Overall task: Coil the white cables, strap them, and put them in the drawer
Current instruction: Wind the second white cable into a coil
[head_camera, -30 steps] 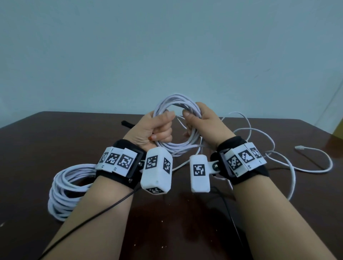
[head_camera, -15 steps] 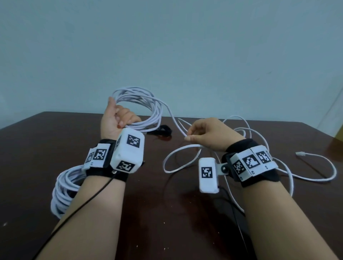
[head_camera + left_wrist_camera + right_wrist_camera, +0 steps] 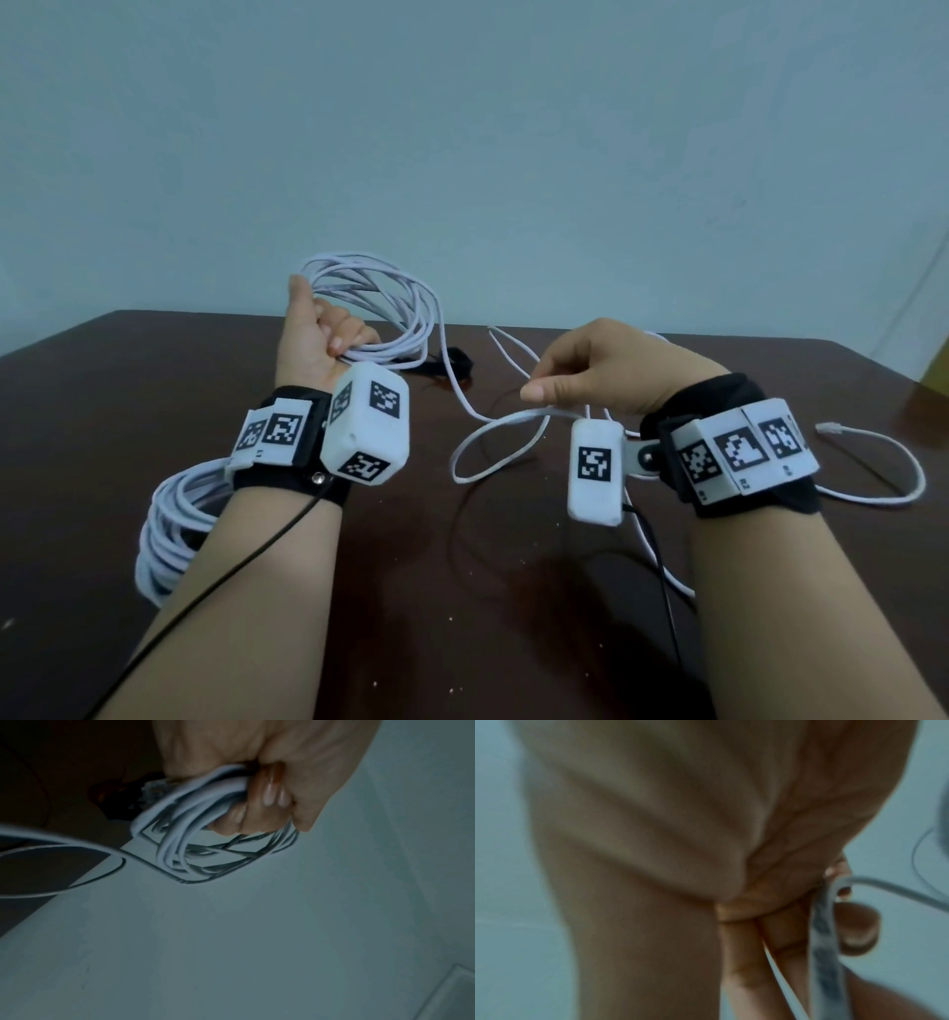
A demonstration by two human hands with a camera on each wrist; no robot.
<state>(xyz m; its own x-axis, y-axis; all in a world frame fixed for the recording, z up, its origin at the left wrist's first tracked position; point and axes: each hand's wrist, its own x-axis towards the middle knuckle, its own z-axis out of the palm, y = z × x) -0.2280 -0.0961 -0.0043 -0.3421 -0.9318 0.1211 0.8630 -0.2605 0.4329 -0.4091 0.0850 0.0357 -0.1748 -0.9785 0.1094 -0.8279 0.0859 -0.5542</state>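
Several cable loops (image 3: pixel 380 308) upright, perhaps; loose tail (image 3: pixel 493 437) rightward

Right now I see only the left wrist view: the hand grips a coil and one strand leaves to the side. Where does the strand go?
Observer: From the coil the strand sags toward the table, then rises to the right hand, which pinches it.
Operator: Is there more cable past that hand?
Observer: Yes, a tail loops on the table and ends in a plug.
Operator: Any other cable?
Observer: A second coil lies on the table under the left forearm.
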